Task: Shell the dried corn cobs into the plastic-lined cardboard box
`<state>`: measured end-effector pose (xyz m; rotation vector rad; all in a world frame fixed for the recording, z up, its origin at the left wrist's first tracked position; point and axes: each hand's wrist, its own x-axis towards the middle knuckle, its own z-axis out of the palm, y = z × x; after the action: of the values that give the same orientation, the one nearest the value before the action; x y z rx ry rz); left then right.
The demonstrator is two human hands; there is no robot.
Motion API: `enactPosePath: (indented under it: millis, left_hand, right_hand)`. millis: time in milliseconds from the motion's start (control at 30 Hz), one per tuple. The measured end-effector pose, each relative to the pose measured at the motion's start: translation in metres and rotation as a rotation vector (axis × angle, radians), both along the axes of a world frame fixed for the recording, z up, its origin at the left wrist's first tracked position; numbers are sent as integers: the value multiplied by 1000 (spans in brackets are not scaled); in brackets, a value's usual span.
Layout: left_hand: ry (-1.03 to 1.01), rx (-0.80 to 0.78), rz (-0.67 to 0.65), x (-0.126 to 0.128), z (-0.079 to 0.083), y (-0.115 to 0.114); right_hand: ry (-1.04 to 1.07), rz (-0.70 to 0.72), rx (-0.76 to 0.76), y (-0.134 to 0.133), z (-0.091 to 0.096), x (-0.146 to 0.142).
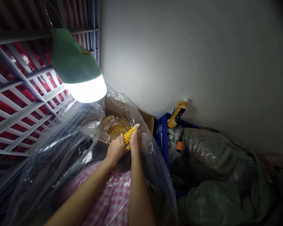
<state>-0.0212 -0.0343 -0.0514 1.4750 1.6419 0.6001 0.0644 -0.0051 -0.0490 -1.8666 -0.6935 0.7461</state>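
Note:
A dried yellow corn cob (129, 136) sits between my left hand (115, 150) and my right hand (135, 139), and both hands grip it. Its lower end is partly hidden by my fingers. Just beyond the cob, a pile of loose corn kernels (116, 130) lies inside a clear plastic bag (129, 105). The bag's sides rise around my hands and forearms. A pink checked cloth (108, 194) covers my lap below my arms.
A green-capped bulb lamp (79, 66) glows close to the upper left, in front of a white slatted rack (21, 94). To the right are a cardboard box edge (147, 121), a blue plastic crate (161, 135), a yellow bottle (176, 114) and bulging grey-green sacks (209, 153) against a grey wall (179, 56).

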Motion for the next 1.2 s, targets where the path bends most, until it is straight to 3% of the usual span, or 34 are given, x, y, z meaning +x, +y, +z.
enactPosePath:
  millis: [67,167,333,433,567,700,833,933,1033,1133,1200]
  left_hand:
    - [22,2,-31,2,1,1]
    - [-85,-72,19,2,-4,4]
    - [-299,-100,130,-4,-12,5]
    - [-207,-12,152,-3,-6,0]
    - [-58,17,60,2,2,-1]
    - [-130,-43,133,0,-5,5]
    - [-332,-149,168,-6,-12,7]
    - [-680,-394,59,-7,-5,4]
    - [-862,-550,-43,-7,6,2]
    - [-825,-489,-40,-7,8,3]
    - [-746,-365,11,-6,4,4]
  right_hand:
    - [-174,-45,-37,1,3,-2]
    - [-239,-15,-21,2,5,1]
    - [77,9,-14,1,2,4]
    - [201,98,-47,-1,5,-3]
    - [-109,33,-35,-2,12,-17]
    - [-205,71,60,0,10,-17]
    - [-1,19,34,1,-2,-4]
    - [213,0,23,1,-8,5]
    - [235,-13,26,0,-9,10]
    - [196,0,-2,-1,-8,11]
    - [276,103,7,-2,-7,8]
